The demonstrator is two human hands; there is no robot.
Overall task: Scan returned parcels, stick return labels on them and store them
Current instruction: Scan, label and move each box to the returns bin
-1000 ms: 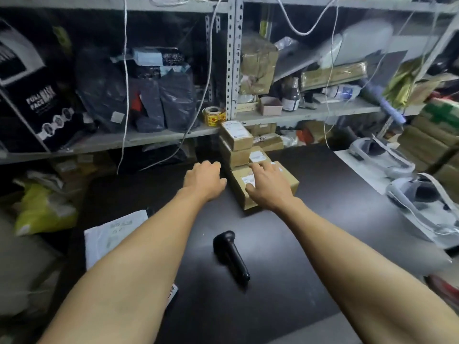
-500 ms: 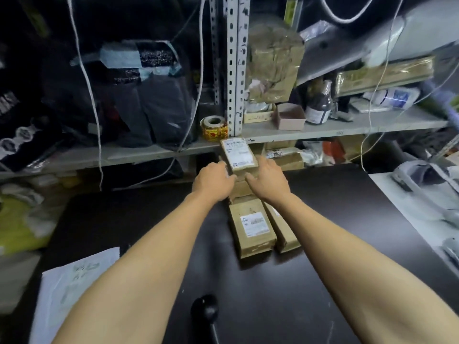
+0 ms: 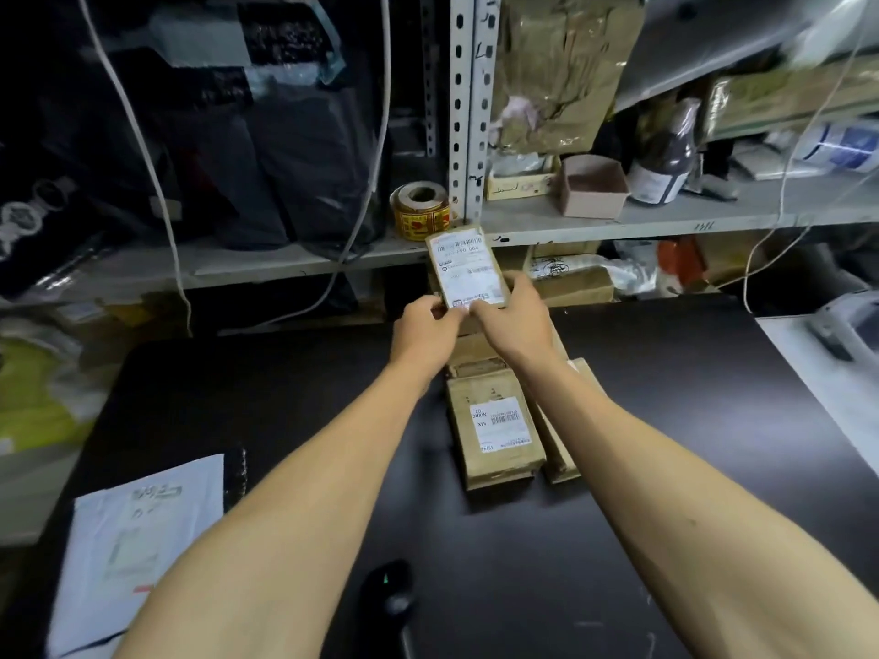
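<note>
A small brown parcel (image 3: pixel 463 264) with a large white shipping label sits on top of a stack of cardboard boxes at the back of the black table (image 3: pixel 666 420). My left hand (image 3: pixel 423 332) grips its near left corner and my right hand (image 3: pixel 516 321) grips its near right side. In front of the stack lies another brown parcel (image 3: pixel 494 435) with a small barcode label, and a second box (image 3: pixel 563 449) lies right beside it. A black barcode scanner (image 3: pixel 392 592) lies on the table close to me, between my forearms.
A metal shelf (image 3: pixel 642 218) runs behind the table with a yellow-red tape roll (image 3: pixel 421 211), a small open box (image 3: pixel 592 185), a dark bottle (image 3: pixel 663 161) and dark bags (image 3: pixel 266 149). White cables hang down. A white paper sheet (image 3: pixel 138 539) lies at the table's left.
Both hands moved from the low front box up to the top parcel of the stack and took hold of it. The view moved closer to the shelf.
</note>
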